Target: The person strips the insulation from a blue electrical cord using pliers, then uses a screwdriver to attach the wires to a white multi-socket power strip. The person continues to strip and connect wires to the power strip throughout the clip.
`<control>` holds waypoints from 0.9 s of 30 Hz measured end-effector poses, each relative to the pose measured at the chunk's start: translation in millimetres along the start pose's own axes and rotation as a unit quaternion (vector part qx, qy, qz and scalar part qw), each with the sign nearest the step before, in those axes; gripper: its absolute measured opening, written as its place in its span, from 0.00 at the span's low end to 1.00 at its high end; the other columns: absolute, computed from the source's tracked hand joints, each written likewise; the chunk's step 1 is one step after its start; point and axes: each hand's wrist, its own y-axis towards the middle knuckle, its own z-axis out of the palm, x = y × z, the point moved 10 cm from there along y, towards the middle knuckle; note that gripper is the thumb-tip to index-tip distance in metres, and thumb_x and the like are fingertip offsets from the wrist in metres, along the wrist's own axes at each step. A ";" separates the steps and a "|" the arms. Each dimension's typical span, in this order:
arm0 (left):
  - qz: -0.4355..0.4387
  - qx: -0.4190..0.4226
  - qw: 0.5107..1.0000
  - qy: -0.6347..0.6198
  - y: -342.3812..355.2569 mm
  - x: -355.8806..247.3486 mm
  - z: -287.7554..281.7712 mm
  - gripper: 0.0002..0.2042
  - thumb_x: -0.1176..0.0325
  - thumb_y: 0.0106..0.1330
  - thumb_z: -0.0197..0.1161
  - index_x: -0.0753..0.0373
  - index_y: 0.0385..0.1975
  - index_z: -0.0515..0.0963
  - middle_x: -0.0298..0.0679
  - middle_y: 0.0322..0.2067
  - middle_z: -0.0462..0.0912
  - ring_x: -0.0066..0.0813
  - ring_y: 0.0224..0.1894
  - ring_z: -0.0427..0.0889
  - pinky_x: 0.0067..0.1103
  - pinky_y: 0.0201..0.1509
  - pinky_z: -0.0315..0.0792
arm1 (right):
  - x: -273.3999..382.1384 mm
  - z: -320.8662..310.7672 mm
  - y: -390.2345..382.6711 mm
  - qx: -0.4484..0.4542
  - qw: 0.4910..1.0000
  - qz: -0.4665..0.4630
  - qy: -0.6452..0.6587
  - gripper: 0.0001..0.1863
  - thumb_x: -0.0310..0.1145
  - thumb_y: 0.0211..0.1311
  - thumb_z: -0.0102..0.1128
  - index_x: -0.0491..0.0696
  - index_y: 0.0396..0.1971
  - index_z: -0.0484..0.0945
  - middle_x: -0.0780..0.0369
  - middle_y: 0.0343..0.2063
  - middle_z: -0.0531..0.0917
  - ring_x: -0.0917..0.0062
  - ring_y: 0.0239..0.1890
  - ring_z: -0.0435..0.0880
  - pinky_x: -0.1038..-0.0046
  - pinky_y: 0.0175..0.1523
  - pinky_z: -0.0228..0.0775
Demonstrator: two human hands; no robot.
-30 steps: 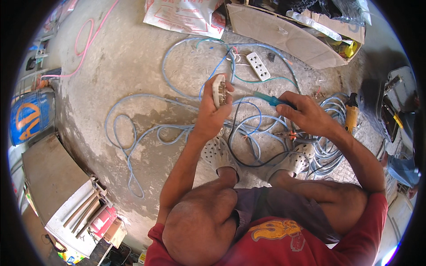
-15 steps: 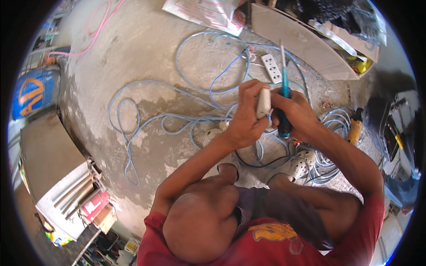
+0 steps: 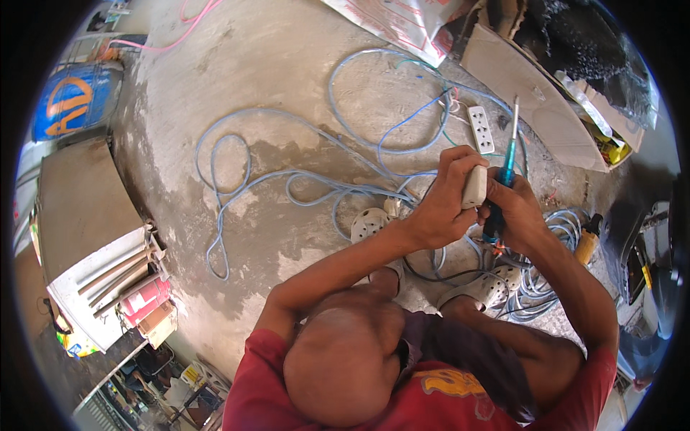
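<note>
My left hand grips a small white plastic fitting, now turned with a plain face upward. Beside it, my right hand holds a screwdriver with a teal and black handle, its shaft pointing away from me; my right thumb is at the fitting's side. Beyond my hands a white multi-socket strip lies on the floor among looped grey-blue cable. More coiled cable and a yellow tool lie right of my right hand.
A cardboard box with black plastic and a white sack are at the top. A blue drum and a cabinet line the left. Dark objects stand at the right. My sandalled feet are beneath my arms.
The fitting has turned from showing its metal insides to a plain face. The screwdriver has swung upright beside it. Both hands have moved right in view, and the scene has shifted.
</note>
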 end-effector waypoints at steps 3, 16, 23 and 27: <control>0.016 -0.008 0.999 0.039 4.1 -10.0 -1.4 0.36 0.85 0.48 0.58 0.61 0.62 0.56 0.52 0.57 0.56 0.53 0.57 0.64 0.37 0.61 0.65 | 2.8 -1.9 2.0 -0.009 1.000 -0.020 -0.022 0.17 0.43 0.64 0.66 0.43 0.35 0.77 0.65 0.25 0.79 0.82 0.23 0.77 0.78 0.28 0.69; -0.025 0.001 0.999 -0.036 -0.4 2.1 2.8 0.37 0.88 0.49 0.54 0.59 0.63 0.56 0.51 0.56 0.56 0.43 0.55 0.65 0.32 0.56 0.69 | 4.6 1.7 -7.1 -0.032 0.999 0.002 0.018 0.14 0.39 0.62 0.67 0.44 0.31 0.77 0.65 0.24 0.79 0.82 0.23 0.76 0.78 0.28 0.68; -0.207 0.004 0.953 -0.219 -5.8 21.1 6.1 0.36 0.83 0.53 0.53 0.59 0.66 0.54 0.38 0.47 0.68 0.27 0.45 0.75 0.26 0.51 0.72 | 32.0 -10.1 -7.7 -0.051 0.952 -0.146 -0.266 0.17 0.40 0.62 0.66 0.38 0.34 0.80 0.61 0.23 0.81 0.80 0.24 0.77 0.74 0.29 0.68; -0.279 -0.014 0.918 -0.281 -4.6 35.8 -2.4 0.34 0.77 0.56 0.55 0.62 0.67 0.57 0.40 0.47 0.70 0.26 0.45 0.73 0.23 0.48 0.72 | 47.1 -13.9 -15.5 -0.069 0.893 -0.136 -0.424 0.20 0.41 0.62 0.65 0.36 0.40 0.79 0.57 0.22 0.80 0.77 0.24 0.78 0.69 0.30 0.69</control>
